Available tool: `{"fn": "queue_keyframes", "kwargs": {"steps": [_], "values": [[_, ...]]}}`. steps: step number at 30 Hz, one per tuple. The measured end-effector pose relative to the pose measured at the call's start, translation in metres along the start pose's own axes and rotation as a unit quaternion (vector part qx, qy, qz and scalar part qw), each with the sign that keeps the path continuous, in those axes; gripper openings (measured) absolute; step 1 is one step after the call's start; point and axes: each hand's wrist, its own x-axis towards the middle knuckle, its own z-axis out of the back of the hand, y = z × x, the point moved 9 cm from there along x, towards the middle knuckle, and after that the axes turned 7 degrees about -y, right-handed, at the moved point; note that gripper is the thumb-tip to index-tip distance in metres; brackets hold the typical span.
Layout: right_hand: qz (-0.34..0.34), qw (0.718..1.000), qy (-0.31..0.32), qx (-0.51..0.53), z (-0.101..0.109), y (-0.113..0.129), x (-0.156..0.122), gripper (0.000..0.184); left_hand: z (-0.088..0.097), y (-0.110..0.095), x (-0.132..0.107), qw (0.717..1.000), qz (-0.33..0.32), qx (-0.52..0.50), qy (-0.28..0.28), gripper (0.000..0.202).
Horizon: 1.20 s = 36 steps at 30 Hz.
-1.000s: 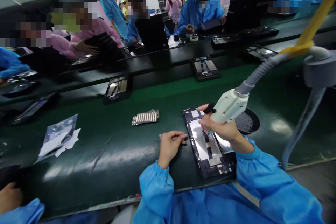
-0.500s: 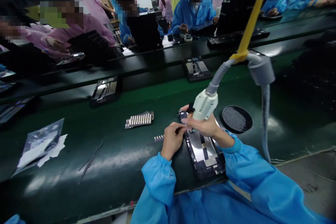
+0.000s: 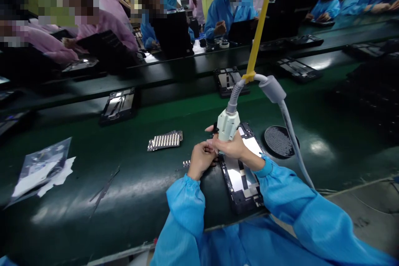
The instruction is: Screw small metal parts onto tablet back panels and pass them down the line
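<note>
My right hand (image 3: 230,146) is closed around the pale green body of an electric screwdriver (image 3: 228,126), which hangs from a yellow strap with a grey cable. Beneath that hand lies an opened tablet (image 3: 239,176), silver plates and black parts showing. Just past the tablet's left edge, my left hand (image 3: 201,158) has its thumb and fingers pinched together, touching or almost touching the right fingertips. Whatever it pinches is too small or hidden to make out. The screwdriver's tip is hidden among the hands. Beside my left hand lies a short strip of small boards (image 3: 186,163).
A round black dish of small screws (image 3: 281,141) stands right of the tablet. Leftward lie a stack of circuit boards (image 3: 165,140), tweezers (image 3: 104,191) and a clear plastic bag (image 3: 42,172). More opened tablets (image 3: 118,106) line the far belt, with co-workers opposite.
The screwdriver and my right hand have shifted left, off the tablet's upper part to its left edge. My left hand has moved slightly left and stays pinched. A co-worker opposite has raised a hand.
</note>
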Motion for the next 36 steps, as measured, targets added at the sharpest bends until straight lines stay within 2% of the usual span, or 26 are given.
{"fn": "queue_keyframes", "kwargs": {"steps": [6,9,11,13,16,19,21,24,28,32,34,36], "values": [[0.023,1.000,0.013,-0.017,-0.003,0.000,0.000,0.019,-0.002,0.000,0.000,1.000,-0.002,0.005,0.003,0.013],[0.040,0.998,0.021,-0.039,-0.006,-0.001,-0.004,0.017,-0.003,-0.008,-0.002,1.000,-0.019,0.013,0.011,0.011],[0.058,0.996,0.032,-0.057,-0.009,-0.002,-0.008,0.017,0.003,-0.017,-0.006,0.999,-0.041,0.022,0.016,0.009],[0.076,0.993,0.046,-0.076,-0.013,-0.003,-0.011,0.016,0.021,-0.024,-0.010,0.997,-0.064,0.033,0.008,0.012],[0.076,0.992,0.056,-0.089,-0.017,-0.006,-0.012,0.014,0.066,-0.028,-0.021,0.982,-0.124,0.132,-0.059,0.020],[0.052,0.996,0.043,-0.053,-0.015,-0.002,-0.008,0.018,0.105,-0.020,-0.034,0.932,-0.163,0.295,-0.135,0.033],[0.039,0.999,0.036,-0.010,-0.009,0.008,-0.007,0.029,0.115,-0.012,-0.039,0.905,-0.166,0.363,-0.147,0.035],[0.053,0.998,0.013,0.031,0.021,0.037,-0.008,0.044,0.112,-0.005,-0.041,0.899,-0.168,0.386,-0.125,0.029],[0.079,0.996,-0.048,0.006,0.094,0.065,-0.014,0.029,0.106,0.003,-0.034,0.932,-0.092,0.342,-0.082,0.031],[0.083,0.990,-0.113,0.011,0.161,0.059,-0.020,0.027,0.103,0.004,-0.026,0.963,-0.034,0.263,-0.050,0.041],[0.089,0.984,-0.156,0.014,0.184,0.048,-0.022,0.026,0.102,0.004,-0.021,0.969,-0.020,0.243,-0.048,0.050],[0.093,0.976,-0.199,0.008,0.198,0.036,-0.022,0.025,0.101,0.001,-0.016,0.963,-0.031,0.263,-0.048,0.056]]}}
